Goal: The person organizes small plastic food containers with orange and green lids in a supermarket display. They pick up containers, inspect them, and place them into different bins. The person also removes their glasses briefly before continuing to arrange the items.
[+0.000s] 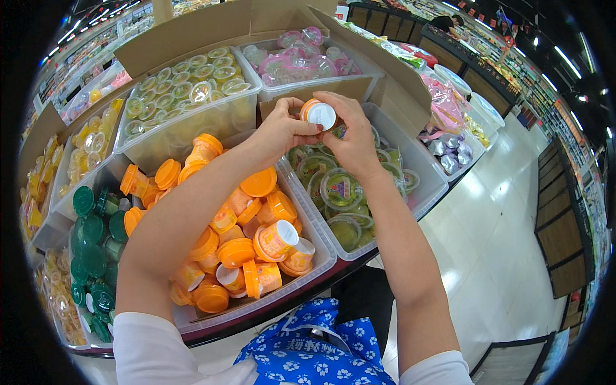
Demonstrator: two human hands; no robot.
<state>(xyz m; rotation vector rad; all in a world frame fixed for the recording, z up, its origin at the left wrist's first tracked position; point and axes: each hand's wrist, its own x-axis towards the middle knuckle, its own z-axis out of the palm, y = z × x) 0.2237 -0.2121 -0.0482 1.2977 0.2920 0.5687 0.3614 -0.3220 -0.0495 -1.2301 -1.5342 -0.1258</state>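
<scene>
Between both hands is a small orange cup [321,116], tilted so that its round white base faces me. My left hand [283,128] grips its left side, the thumb near the lower rim. Fingers of my right hand [352,132] curl around the other side. Below my left forearm, a clear plastic bin [315,269] holds many similar orange-lidded cups [236,252], some upside down or on their sides. Beneath my right hand, a second clear bin [423,185] contains green jelly cups [341,189] with clear film lids.
Green-lidded cups [91,250] fill a bin at the left. Farther back are bins of pale yellow jelly cups [183,89] and pink-trimmed clear containers [298,62]. Cardboard panels [211,36] rise behind them. A tiled aisle [481,231] runs along the right; a person [446,23] is far off.
</scene>
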